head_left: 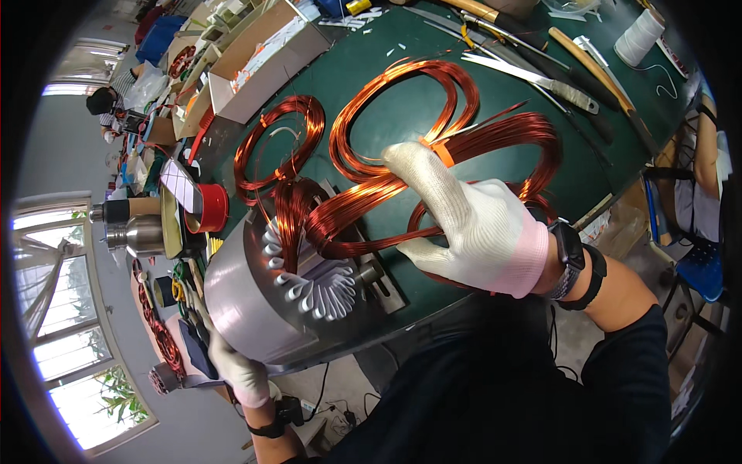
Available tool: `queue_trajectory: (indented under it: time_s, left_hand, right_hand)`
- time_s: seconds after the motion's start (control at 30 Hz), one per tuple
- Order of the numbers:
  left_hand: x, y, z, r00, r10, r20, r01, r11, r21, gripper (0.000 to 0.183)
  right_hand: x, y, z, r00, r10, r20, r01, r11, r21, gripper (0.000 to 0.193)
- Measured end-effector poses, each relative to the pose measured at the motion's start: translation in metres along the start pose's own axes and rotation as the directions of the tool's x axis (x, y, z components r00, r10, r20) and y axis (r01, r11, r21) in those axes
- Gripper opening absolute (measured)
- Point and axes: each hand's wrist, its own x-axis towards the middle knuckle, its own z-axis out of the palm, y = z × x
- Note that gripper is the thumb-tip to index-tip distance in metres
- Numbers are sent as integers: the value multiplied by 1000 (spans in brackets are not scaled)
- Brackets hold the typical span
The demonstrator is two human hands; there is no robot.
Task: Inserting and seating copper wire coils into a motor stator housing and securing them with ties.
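Note:
My right hand, in a white knitted glove with a pink cuff, is closed around a thick bundle of a copper wire coil. An orange tie binds that bundle by my index finger. From there the wire runs left into a grey cylindrical motor stator, where white looped slot liners fan out around the opening. My gloved left hand lies against the stator's left outer side, its fingers stretched out and partly hidden. More copper coils lie on the table beyond the stator.
Scissors, a wooden-handled tool and a white thread spool lie at the far right of the green table. A cardboard box, red tin and steel bottle stand left. Other people are at left and right.

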Motion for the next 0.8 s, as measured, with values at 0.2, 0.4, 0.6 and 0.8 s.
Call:
queue_trajectory:
  time_s: [0.2, 0.4, 0.6, 0.8]
  left_hand:
    - [-6, 14, -17, 823, 8, 568, -360, 781, 510, 59]
    - [-31, 17, 2, 799, -63, 598, -316, 802, 506, 59]
    - [-45, 7, -10, 795, -56, 604, -379, 730, 568, 55]
    - [-45, 7, -12, 759, -53, 648, -495, 600, 629, 55]
  right_hand:
    - [8, -1, 0, 968, 141, 210, -131, 990, -61, 86]
    - [-2, 1, 11, 970, 116, 215, -86, 986, -146, 87]
    - [-2, 2, 14, 985, 51, 163, -32, 992, -120, 87]
    - [-3, 0, 13, 984, 53, 170, -31, 991, -132, 89]
